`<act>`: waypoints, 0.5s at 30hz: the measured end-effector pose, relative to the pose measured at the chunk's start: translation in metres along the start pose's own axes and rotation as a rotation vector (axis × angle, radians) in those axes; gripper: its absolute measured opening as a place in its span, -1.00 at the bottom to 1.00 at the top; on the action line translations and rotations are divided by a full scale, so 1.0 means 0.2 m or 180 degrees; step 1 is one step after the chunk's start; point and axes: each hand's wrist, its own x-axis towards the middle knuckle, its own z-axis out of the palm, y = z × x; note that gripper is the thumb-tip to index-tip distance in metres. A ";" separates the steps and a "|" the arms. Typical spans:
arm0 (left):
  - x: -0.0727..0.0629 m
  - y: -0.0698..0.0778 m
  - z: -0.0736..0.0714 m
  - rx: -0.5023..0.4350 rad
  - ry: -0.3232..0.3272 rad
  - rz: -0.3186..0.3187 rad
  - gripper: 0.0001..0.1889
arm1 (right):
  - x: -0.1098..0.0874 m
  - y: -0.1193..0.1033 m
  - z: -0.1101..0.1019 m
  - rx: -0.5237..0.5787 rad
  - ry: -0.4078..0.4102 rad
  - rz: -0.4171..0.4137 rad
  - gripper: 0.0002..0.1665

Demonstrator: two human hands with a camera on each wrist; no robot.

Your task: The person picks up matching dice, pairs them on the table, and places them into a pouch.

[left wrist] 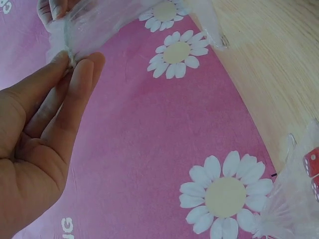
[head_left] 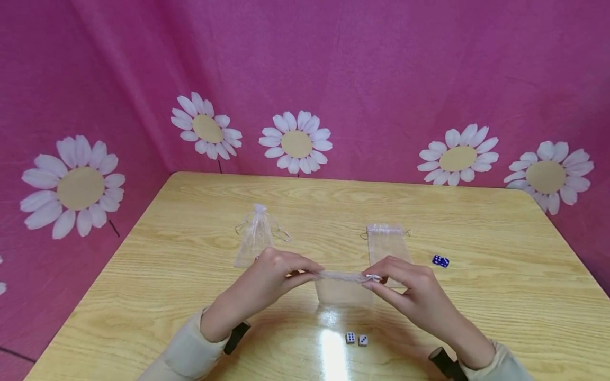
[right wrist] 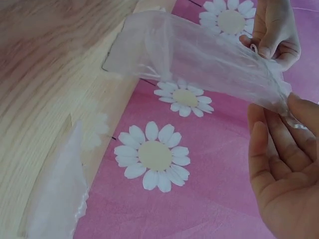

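A sheer white organza drawstring pouch [head_left: 344, 292] hangs above the table between both hands. My left hand [head_left: 272, 278] pinches one end of its top edge between thumb and fingers. The other end, by the bunched cord, is pinched by my right hand [head_left: 415, 290]. In the right wrist view the pouch [right wrist: 199, 57] looks flat, and nothing shows inside it. Below it on the table lie two white dice [head_left: 350, 337], side by side.
Behind the left hand stands a second pouch [head_left: 257, 241], cinched at the neck; red dice [left wrist: 312, 163] show in it in the left wrist view. Another flat pouch [head_left: 388, 244] lies behind the right hand. Two blue dice [head_left: 440, 261] sit right of it.
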 end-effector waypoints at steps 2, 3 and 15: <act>0.00 0.00 0.00 0.0071 0.0013 0.0035 -0.84 | 0.00 0.00 0.00 -0.0026 -0.0031 -0.0011 -0.74; 0.00 0.00 0.00 0.0099 0.0024 0.0065 -0.85 | 0.00 0.00 0.00 -0.0030 -0.0034 -0.0025 -0.75; 0.00 0.01 0.02 0.0337 0.0346 0.0217 -0.93 | 0.01 0.00 0.01 0.0070 0.0219 -0.0393 -0.93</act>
